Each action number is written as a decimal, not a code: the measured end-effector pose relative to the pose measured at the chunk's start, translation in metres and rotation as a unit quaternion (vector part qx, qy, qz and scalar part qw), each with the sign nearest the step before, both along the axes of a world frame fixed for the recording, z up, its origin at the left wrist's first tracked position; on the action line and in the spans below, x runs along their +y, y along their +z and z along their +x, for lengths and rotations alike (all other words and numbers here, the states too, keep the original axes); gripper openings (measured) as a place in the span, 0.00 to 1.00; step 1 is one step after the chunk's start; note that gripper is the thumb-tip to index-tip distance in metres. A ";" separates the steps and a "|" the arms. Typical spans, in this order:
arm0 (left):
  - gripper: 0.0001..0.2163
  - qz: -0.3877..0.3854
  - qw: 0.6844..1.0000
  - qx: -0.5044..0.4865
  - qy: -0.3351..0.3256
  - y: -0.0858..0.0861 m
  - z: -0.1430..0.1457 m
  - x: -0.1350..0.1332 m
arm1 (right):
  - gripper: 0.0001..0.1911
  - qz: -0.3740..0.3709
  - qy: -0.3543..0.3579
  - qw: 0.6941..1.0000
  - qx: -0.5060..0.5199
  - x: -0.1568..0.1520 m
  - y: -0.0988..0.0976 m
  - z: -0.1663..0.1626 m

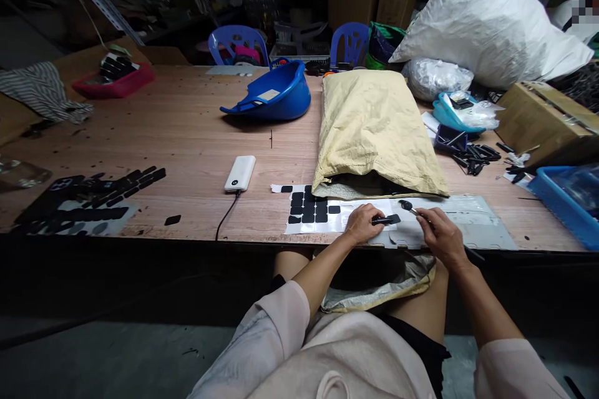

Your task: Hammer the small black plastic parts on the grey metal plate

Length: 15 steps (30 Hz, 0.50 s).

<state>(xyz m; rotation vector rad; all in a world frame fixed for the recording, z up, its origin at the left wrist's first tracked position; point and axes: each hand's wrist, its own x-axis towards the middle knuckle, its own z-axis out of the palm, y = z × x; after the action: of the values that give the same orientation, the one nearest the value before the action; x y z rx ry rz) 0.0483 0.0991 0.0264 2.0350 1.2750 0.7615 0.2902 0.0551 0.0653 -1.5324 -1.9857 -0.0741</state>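
Head view: both hands work over the grey board (489, 221) at the table's (187, 131) near edge, close to the body, probably because small parts are easiest to see and steady there. The left hand (364, 224) is closed in a pinch on a black strip (382, 221), thumb and fingers gripping one end so that the other points toward the right hand (440, 237); that looks like a hold meant to present the free end. The right hand grasps a thin rod (414, 212) between thumb and fingers, its round dark tip just beyond the strip, a grip that seems chosen for fine control. What the rod is cannot be told. Just left of the left hand lies a white sheet (333, 225) bearing black pads (309, 207) in rows, perhaps set there so that single pads come easily to the fingers. Behind the board a yellow sack (374, 118) lies with its mouth toward the person, seemingly for reaching in from the seat. A second sack (381, 299) rests open across the lap below the edge, a spot that would suit catching pieces. A power bank (241, 173) stands apart to the left, its cable running over the edge.
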 end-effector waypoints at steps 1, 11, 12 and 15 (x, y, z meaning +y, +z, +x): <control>0.11 0.000 1.000 0.002 -0.001 0.000 0.000 0.000 | 0.14 0.007 -0.015 1.000 -0.020 0.006 -0.002 0.011; 0.14 -0.011 1.000 0.011 -0.017 0.002 -0.002 0.000 | 0.13 -0.002 -0.037 0.993 -0.112 0.034 -0.041 0.066; 0.14 -0.014 1.000 0.012 -0.018 0.002 -0.003 -0.001 | 0.13 -0.001 -0.045 0.993 -0.107 0.033 -0.043 0.064; 0.14 -0.022 1.000 0.012 -0.015 0.004 -0.004 -0.002 | 0.13 -0.003 -0.054 0.994 -0.097 0.031 -0.044 0.060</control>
<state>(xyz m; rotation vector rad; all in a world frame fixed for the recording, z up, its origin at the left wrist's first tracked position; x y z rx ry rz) 0.0444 0.0974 0.0303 2.0306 1.2602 0.6906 0.3502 0.0859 0.0218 -1.6916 -2.0509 -0.2708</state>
